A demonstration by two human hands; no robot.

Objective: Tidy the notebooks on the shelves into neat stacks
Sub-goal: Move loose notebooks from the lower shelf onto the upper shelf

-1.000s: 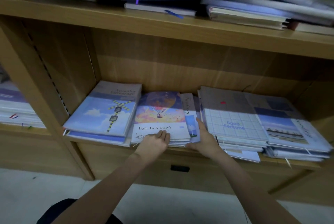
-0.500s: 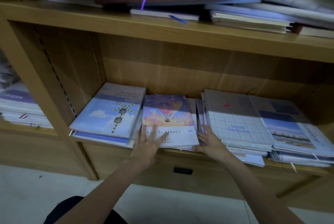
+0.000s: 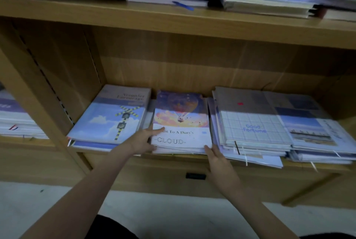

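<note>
On the lower shelf, at its near edge, the left hand [image 3: 141, 140] presses straight fingers against the left side of the balloon-cover stack [image 3: 181, 123], thumb lying on the top cover. Opposite, the right hand [image 3: 217, 158] sets flat, extended fingers against that stack's near right corner; neither hand grips anything. Left of it lies the sky-cover stack [image 3: 109, 119]; right, the grid-cover stack [image 3: 250, 123], fanned and uneven. I judge the squaring of the middle pile is in hand. Next comes an even squeeze from both sides, then the ragged right pile and the jumbled notebooks on the upper shelf [image 3: 192, 24].
</note>
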